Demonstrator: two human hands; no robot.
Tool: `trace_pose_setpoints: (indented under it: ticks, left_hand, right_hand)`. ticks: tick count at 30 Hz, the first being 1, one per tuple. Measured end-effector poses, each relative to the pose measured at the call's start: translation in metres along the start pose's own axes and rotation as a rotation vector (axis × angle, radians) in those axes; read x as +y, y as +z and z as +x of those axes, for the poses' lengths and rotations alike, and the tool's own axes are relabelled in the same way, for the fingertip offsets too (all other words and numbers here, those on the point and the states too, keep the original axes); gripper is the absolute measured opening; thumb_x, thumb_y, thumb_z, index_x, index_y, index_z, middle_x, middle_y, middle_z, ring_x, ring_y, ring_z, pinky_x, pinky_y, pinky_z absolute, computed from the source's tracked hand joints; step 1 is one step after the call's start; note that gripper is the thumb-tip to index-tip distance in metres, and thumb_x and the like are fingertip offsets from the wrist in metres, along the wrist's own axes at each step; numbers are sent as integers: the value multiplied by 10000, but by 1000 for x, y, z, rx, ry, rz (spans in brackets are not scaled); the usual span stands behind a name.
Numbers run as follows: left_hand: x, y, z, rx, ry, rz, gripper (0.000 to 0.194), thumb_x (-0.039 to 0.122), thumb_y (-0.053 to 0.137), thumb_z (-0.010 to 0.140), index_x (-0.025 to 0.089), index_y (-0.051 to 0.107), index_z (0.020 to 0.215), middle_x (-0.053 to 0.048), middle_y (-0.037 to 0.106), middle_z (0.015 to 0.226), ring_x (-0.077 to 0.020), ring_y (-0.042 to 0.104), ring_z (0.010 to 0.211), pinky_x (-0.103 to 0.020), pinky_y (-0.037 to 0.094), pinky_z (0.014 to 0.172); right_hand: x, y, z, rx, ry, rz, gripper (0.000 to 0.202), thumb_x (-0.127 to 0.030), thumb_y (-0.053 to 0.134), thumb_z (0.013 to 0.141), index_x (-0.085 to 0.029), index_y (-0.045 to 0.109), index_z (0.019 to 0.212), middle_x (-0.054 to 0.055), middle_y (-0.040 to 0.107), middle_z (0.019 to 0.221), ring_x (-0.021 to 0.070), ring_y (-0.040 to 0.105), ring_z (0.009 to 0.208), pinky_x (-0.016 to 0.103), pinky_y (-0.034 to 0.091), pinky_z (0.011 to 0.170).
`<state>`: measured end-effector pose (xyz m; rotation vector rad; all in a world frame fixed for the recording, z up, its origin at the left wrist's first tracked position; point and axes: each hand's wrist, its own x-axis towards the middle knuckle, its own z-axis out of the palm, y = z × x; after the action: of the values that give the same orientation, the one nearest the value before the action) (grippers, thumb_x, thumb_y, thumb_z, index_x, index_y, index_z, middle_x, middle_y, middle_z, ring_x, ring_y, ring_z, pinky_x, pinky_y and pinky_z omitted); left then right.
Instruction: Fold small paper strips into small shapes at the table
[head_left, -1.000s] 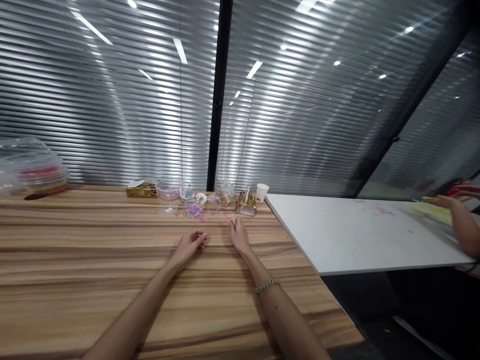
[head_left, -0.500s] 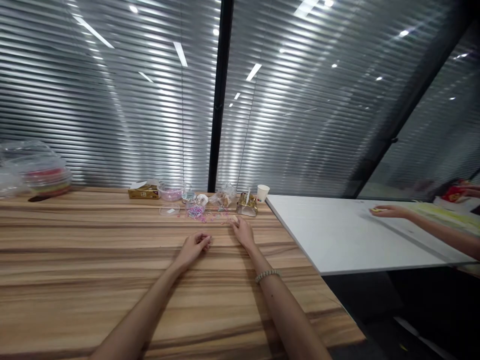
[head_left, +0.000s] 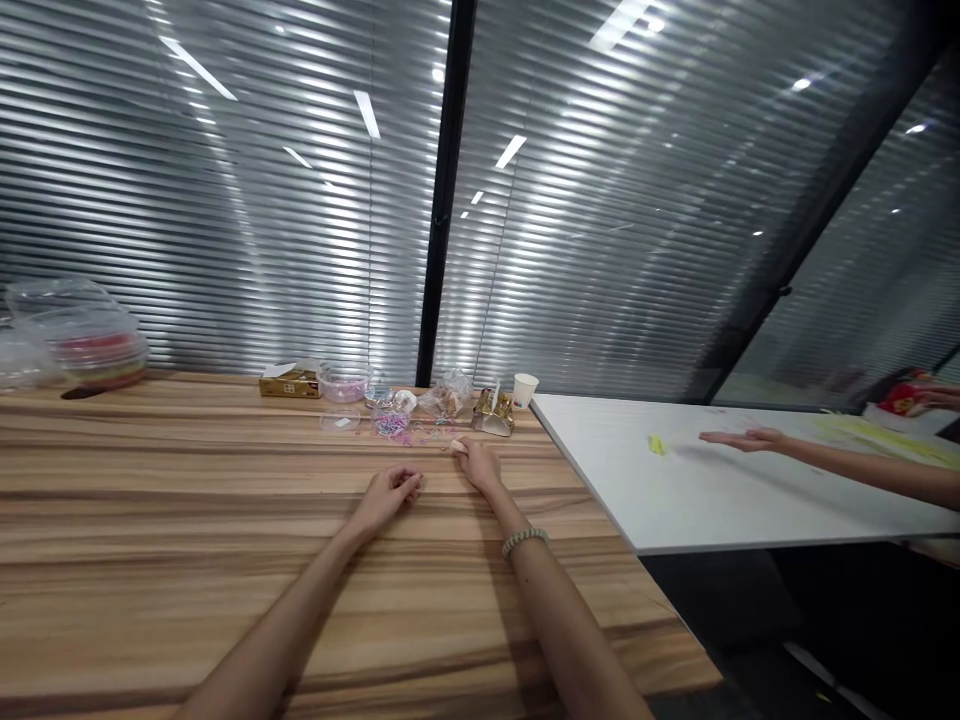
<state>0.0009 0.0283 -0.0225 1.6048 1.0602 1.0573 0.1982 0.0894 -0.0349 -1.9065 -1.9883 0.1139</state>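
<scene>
My left hand (head_left: 386, 497) rests low over the wooden table with its fingers curled together; anything between them is too small to make out. Farther out and to the right, my right hand (head_left: 478, 466) has thumb and fingertips pinched at the near edge of the scattered beads (head_left: 424, 434). Something small and pale seems to be at its fingertips, but its kind does not show. Just beyond the hands stands a clear round tub of pink and purple beads (head_left: 391, 424). A clear lid (head_left: 340, 420) lies flat to its left.
Behind are a gold tissue box (head_left: 289, 382), a clear bowl (head_left: 345, 384), a crumpled plastic bag (head_left: 448, 394), an opened gold pack (head_left: 493, 412) and a paper cup (head_left: 525, 389). Another person's hand (head_left: 742, 440) hovers over the white table (head_left: 705, 500), near a yellow piece (head_left: 657, 444).
My right hand has shifted slightly left and nearer; my left hand stays put. The other person's hand has opened flat and moved left, and a yellow piece now appears left of it.
</scene>
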Motion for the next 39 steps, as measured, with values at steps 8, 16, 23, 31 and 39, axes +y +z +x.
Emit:
trace_pose_setpoints:
  ticks: [8,16,23,31,39]
  left_hand:
    - [1,0,0,8,1,-32,337,486,595,697,150,603,698,-7,569,610,-133,501,555,-245,390,562]
    - [1,0,-2,5,9,4,331,481,581,719,151,602,694,-4,567,607,-133,496,556,-243,382,559]
    - [2,-2,-2,1,5,28,342,481,588,712,141,619,699,-15,583,619,-137,508,563,-250,389,570]
    - [-3,0,-3,42,11,-17,527,452,626,687,135,608,1108,-60,657,785,-159,566,644,-268,445,614]
    - [9,0,-8,14,79,72,397,454,600,709,146,704,937,-80,708,797,-168,565,601,-259,442,583]
  right_hand:
    - [11,7,6,115,20,241,294,-357,517,856,-213,573,1106,70,657,982,194,591,897,244,390,709]
    - [0,7,4,77,48,93,195,-297,499,848,-259,641,976,71,666,893,214,596,825,272,380,671]
    - [4,8,2,109,106,363,177,-301,529,823,-199,655,894,85,661,853,206,586,805,262,382,673]
    - [-23,-5,-34,-51,0,1070,170,-326,612,737,-158,589,749,-15,591,698,113,512,642,201,372,596]
    - [-48,-16,-56,-447,33,1513,421,-441,778,529,-149,540,714,-40,486,606,33,273,446,187,141,413]
